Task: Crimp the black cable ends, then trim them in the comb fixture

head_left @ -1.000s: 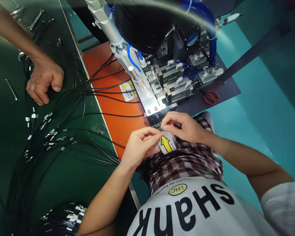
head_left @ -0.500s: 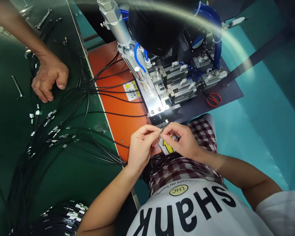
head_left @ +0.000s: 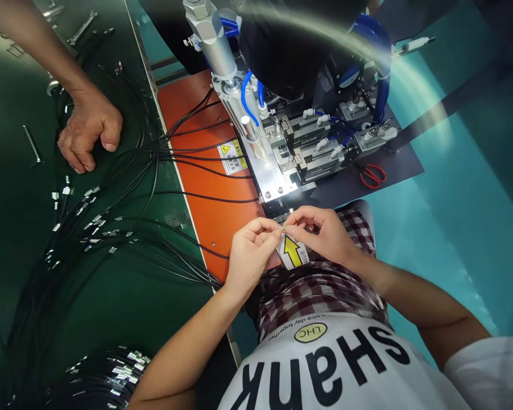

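My left hand [head_left: 250,259] is in a pinch, thumb against forefinger, at the front edge of the orange plate [head_left: 209,219]. Facing it, my right hand [head_left: 327,236] pinches as well, and the fingertips of both meet. A tiny pale piece shows between them, too small to name. Just beyond the fingertips is the lit metal front of a pneumatic machine [head_left: 276,185]. Below them a label with a yellow arrow [head_left: 293,253] is in view. Black cables [head_left: 196,195] run across the orange plate to the machine.
On the green table [head_left: 154,336] lie bundles of black cables with shiny metal ends [head_left: 126,370]. Another person's hand [head_left: 92,131] rests there, near a wrench [head_left: 83,27]. Red-handled scissors [head_left: 373,176] lie right of the machine.
My right hand has shifted slightly and its fingertips have closed up to my left. More of the arrow label shows beneath. The view has moved slightly; the other person's hand stays put.
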Motion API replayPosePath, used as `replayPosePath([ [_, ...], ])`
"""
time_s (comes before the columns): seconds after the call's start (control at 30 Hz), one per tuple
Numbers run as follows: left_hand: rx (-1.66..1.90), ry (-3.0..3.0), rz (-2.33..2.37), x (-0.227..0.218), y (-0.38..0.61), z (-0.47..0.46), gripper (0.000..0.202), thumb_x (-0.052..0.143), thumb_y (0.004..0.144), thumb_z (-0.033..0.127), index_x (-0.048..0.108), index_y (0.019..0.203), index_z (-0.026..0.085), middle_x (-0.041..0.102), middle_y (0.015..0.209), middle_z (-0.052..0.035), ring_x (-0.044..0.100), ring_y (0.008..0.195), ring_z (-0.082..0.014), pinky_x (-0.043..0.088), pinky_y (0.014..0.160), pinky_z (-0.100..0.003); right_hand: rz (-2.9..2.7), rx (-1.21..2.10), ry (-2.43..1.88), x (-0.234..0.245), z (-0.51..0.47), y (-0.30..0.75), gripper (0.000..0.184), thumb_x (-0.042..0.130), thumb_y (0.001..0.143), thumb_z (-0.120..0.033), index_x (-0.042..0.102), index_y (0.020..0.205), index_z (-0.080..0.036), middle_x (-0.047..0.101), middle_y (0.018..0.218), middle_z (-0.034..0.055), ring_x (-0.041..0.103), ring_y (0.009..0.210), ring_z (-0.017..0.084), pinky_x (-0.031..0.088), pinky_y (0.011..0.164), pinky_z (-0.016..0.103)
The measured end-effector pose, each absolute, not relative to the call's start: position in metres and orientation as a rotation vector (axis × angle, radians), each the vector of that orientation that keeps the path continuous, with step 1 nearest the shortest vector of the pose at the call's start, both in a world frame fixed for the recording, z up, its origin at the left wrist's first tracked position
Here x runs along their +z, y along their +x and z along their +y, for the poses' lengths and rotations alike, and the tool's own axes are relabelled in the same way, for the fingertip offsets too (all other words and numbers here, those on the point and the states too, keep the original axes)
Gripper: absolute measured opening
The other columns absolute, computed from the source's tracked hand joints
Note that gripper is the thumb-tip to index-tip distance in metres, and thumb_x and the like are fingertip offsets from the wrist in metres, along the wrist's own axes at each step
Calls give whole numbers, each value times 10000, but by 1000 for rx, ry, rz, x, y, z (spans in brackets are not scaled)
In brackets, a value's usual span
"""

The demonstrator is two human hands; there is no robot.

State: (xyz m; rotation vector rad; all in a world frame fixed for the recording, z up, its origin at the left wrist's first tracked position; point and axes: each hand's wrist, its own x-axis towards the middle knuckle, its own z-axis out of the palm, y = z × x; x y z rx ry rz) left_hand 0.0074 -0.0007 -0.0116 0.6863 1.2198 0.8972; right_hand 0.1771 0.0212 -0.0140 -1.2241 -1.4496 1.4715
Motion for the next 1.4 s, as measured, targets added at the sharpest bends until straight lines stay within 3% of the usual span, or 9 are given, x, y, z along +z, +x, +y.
replayPosePath([
  [0.6,903,779,1282,-10,11,-3,165,717,818,292,612,816,165,554,603,42,459,475,-51,368,438,-154,-1272,1629,-1257,-20,21,177,65,699,796,-222,700,792,-157,667,731,-4,551,618,99,437,576,225],
  [1.07,925,764,1278,-11,12,-6,167,704,837,309,612,836,169,517,561,55,433,450,-44,371,432,-150,-1342,1598,-1293,-18,19,181,111,682,829,-261,724,868,-166,706,814,19,581,658,118,466,615,242],
  [1.2,909,771,1293,-10,11,-6,173,716,830,315,627,840,168,552,588,43,458,469,-47,368,432,-144,-1449,1417,-1287,-16,19,183,113,676,842,-240,746,920,-198,718,879,26,621,736,144,486,647,257],
  [1.4,880,840,1318,-11,10,-6,176,714,830,330,641,848,170,569,608,30,474,486,-65,378,439,-164,-1597,1143,-1294,-18,14,176,84,657,870,-207,699,797,-217,694,815,18,625,755,164,490,716,303],
])
